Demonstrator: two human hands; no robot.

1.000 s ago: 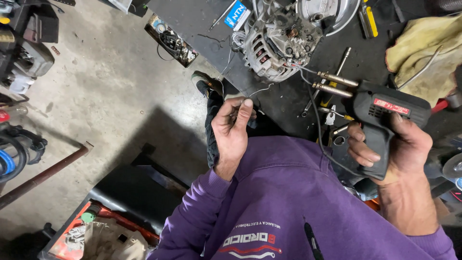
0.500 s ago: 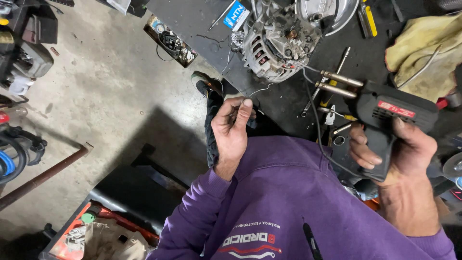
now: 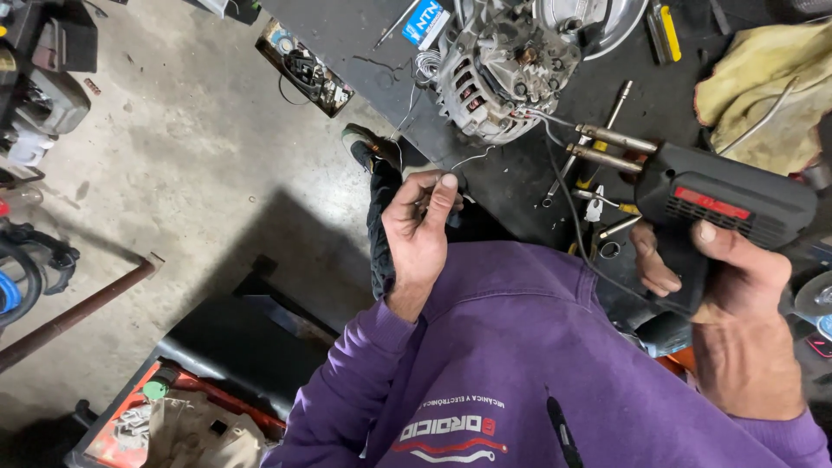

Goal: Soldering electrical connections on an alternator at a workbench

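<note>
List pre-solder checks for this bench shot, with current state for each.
1. Soldering gun gripped: ok, right hand wraps its handle.
2. Solder wire ready: ok, left hand pinches a thin strand between thumb and fingers.
3. Tip on the joint: not ok, the gun's two metal prongs point toward the alternator, but contact is not visible.
4. Tip hot: cannot tell.
5. Alternator steady on the workbench: cannot tell, no clamp visible.
6. Cord clear: not ok, a black cable runs across the bench beside loose tools.
</note>
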